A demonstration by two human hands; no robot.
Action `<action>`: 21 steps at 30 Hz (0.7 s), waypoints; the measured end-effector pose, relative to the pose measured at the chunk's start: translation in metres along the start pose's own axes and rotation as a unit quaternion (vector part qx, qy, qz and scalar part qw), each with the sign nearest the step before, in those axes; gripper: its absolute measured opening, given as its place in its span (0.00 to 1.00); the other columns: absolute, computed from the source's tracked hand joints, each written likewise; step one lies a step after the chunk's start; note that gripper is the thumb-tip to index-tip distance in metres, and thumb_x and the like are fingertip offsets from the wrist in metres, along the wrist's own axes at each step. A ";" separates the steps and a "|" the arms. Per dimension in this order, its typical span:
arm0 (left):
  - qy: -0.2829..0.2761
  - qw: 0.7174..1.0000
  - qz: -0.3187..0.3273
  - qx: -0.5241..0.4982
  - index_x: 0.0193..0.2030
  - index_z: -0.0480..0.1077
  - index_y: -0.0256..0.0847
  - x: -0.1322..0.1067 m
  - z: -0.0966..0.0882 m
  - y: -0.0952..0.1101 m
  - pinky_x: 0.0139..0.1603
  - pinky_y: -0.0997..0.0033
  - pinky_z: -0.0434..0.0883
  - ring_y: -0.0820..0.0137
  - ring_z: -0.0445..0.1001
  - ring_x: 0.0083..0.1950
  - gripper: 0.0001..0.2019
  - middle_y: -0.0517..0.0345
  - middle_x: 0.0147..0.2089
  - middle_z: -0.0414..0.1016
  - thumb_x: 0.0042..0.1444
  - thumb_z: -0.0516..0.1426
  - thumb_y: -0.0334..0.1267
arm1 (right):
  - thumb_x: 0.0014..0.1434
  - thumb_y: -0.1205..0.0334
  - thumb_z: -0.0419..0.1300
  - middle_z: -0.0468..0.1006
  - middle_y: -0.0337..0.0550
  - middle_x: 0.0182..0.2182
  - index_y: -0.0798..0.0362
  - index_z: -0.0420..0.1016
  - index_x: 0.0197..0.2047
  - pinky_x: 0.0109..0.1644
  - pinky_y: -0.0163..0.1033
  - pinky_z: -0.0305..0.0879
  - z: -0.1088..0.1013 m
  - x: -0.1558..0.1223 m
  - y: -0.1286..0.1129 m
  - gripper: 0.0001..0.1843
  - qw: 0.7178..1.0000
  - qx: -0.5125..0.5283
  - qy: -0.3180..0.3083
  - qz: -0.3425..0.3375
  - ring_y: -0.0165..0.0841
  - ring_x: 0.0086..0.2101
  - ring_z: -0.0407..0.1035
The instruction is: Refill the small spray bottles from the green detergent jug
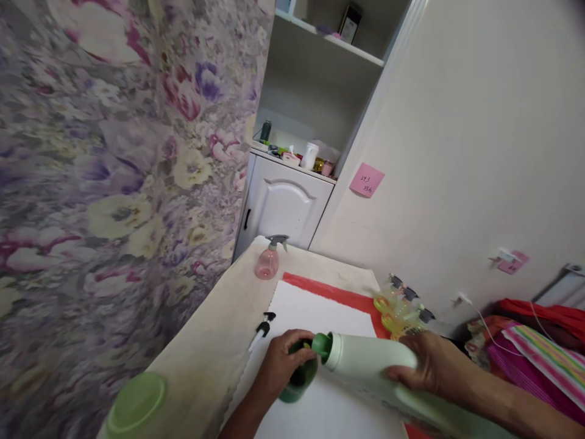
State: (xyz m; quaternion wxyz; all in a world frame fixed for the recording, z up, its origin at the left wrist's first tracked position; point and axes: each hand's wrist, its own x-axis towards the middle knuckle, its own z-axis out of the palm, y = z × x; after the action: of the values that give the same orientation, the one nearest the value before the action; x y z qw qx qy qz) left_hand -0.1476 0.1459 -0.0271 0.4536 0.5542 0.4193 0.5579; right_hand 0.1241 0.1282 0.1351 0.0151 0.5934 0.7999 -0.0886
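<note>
My right hand grips a large pale green bottle, tipped sideways with its green spout toward the left. My left hand is wrapped round a small dark green cup held right under the spout. Both are above a white cloth on a table. A loose black-and-white pump sprayer head lies just left of the cloth's edge.
A pink spray bottle stands at the table's far end, yellow spray bottles at the right. A light green lid sits near left. Floral curtain on the left, white cabinet behind, striped bedding at right.
</note>
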 end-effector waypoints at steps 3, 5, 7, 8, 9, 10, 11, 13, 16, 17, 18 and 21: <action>0.002 1.000 -0.001 0.004 0.37 0.80 0.45 0.000 0.000 0.001 0.49 0.70 0.69 0.63 0.78 0.45 0.10 0.58 0.40 0.83 0.45 0.62 0.33 | 0.52 0.35 0.58 0.80 0.42 0.25 0.52 0.74 0.29 0.27 0.34 0.54 -0.004 0.001 -0.002 0.26 1.000 0.003 -0.009 -0.007 0.31 0.25 0.69; 0.002 1.000 -0.001 0.007 0.36 0.80 0.45 -0.001 -0.001 0.001 0.48 0.69 0.69 0.62 0.78 0.45 0.09 0.58 0.40 0.83 0.46 0.62 0.33 | 0.52 0.36 0.58 0.80 0.43 0.26 0.52 0.74 0.29 0.27 0.33 0.55 -0.007 0.000 -0.005 0.25 1.000 0.008 -0.016 -0.010 0.32 0.26 0.70; 0.002 1.000 0.000 0.010 0.36 0.80 0.45 -0.001 -0.001 0.002 0.48 0.69 0.69 0.62 0.78 0.45 0.09 0.58 0.40 0.83 0.46 0.62 0.33 | 0.52 0.37 0.59 0.81 0.43 0.27 0.52 0.74 0.29 0.27 0.33 0.55 -0.010 -0.001 -0.009 0.24 1.000 0.004 -0.017 -0.006 0.33 0.27 0.71; 0.001 1.000 0.000 0.012 0.36 0.80 0.45 -0.002 -0.001 0.003 0.48 0.69 0.70 0.62 0.78 0.45 0.09 0.58 0.40 0.83 0.46 0.62 0.33 | 0.52 0.38 0.59 0.81 0.44 0.27 0.52 0.75 0.30 0.28 0.34 0.55 -0.012 -0.001 -0.011 0.24 1.000 -0.001 -0.017 -0.002 0.34 0.27 0.71; 0.000 1.000 -0.001 0.013 0.36 0.80 0.45 -0.002 -0.001 0.004 0.48 0.69 0.70 0.62 0.78 0.45 0.09 0.58 0.40 0.83 0.46 0.62 0.34 | 0.52 0.38 0.59 0.81 0.44 0.27 0.52 0.75 0.30 0.28 0.34 0.55 -0.013 -0.001 -0.012 0.24 1.000 -0.009 -0.016 0.000 0.34 0.27 0.72; -0.001 1.000 -0.001 0.014 0.36 0.79 0.45 -0.002 -0.001 0.005 0.48 0.69 0.70 0.62 0.78 0.45 0.09 0.58 0.40 0.83 0.46 0.62 0.34 | 0.52 0.38 0.59 0.81 0.45 0.27 0.52 0.75 0.30 0.28 0.34 0.55 -0.014 -0.002 -0.013 0.24 1.000 -0.018 -0.015 0.000 0.35 0.27 0.72; -0.001 1.000 -0.002 0.015 0.36 0.79 0.45 -0.002 -0.001 0.005 0.48 0.69 0.70 0.62 0.78 0.44 0.09 0.58 0.40 0.83 0.46 0.61 0.34 | 0.52 0.38 0.58 0.81 0.45 0.27 0.52 0.75 0.30 0.28 0.35 0.55 -0.014 -0.002 -0.014 0.24 1.000 -0.026 -0.014 0.000 0.35 0.27 0.72; 0.000 1.000 -0.004 0.017 0.37 0.79 0.45 -0.002 -0.001 0.007 0.48 0.69 0.70 0.62 0.78 0.45 0.10 0.57 0.41 0.83 0.47 0.61 0.34 | 0.52 0.38 0.58 0.81 0.45 0.26 0.52 0.74 0.29 0.28 0.35 0.55 -0.015 -0.001 -0.015 0.24 0.999 -0.036 -0.014 -0.006 0.35 0.27 0.72; 0.001 1.000 -0.009 0.020 0.37 0.79 0.44 -0.002 -0.001 0.008 0.48 0.69 0.70 0.62 0.78 0.45 0.10 0.57 0.40 0.83 0.46 0.61 0.34 | 0.52 0.38 0.58 0.81 0.45 0.26 0.52 0.73 0.28 0.27 0.35 0.54 -0.016 0.000 -0.014 0.24 0.999 -0.044 -0.009 -0.011 0.35 0.26 0.72; 0.002 1.000 -0.011 0.021 0.37 0.79 0.44 -0.002 -0.001 0.008 0.48 0.69 0.70 0.62 0.78 0.44 0.10 0.57 0.40 0.83 0.46 0.61 0.34 | 0.52 0.37 0.58 0.81 0.45 0.25 0.52 0.73 0.28 0.27 0.35 0.54 -0.016 0.000 -0.013 0.24 0.999 -0.046 -0.007 -0.011 0.35 0.26 0.72; 0.003 1.000 -0.012 0.022 0.36 0.79 0.44 -0.002 -0.001 0.009 0.48 0.69 0.70 0.62 0.78 0.44 0.09 0.57 0.40 0.83 0.46 0.62 0.34 | 0.52 0.37 0.58 0.81 0.45 0.25 0.52 0.73 0.28 0.27 0.35 0.54 -0.016 0.001 -0.013 0.24 0.999 -0.048 -0.006 -0.010 0.35 0.26 0.72; 0.009 1.000 -0.015 0.024 0.36 0.79 0.44 -0.001 -0.001 0.009 0.49 0.69 0.70 0.62 0.78 0.45 0.10 0.56 0.41 0.83 0.46 0.61 0.34 | 0.51 0.37 0.59 0.81 0.44 0.26 0.51 0.74 0.29 0.27 0.35 0.55 -0.016 0.002 -0.012 0.24 0.999 -0.046 -0.008 -0.007 0.34 0.26 0.72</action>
State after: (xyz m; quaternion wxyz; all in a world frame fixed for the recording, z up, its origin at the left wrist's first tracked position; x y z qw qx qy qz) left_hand -0.1491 0.1426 -0.0189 0.4447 0.5536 0.4450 0.5456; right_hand 0.1134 0.1297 0.1520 0.0484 0.5859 0.8069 -0.0570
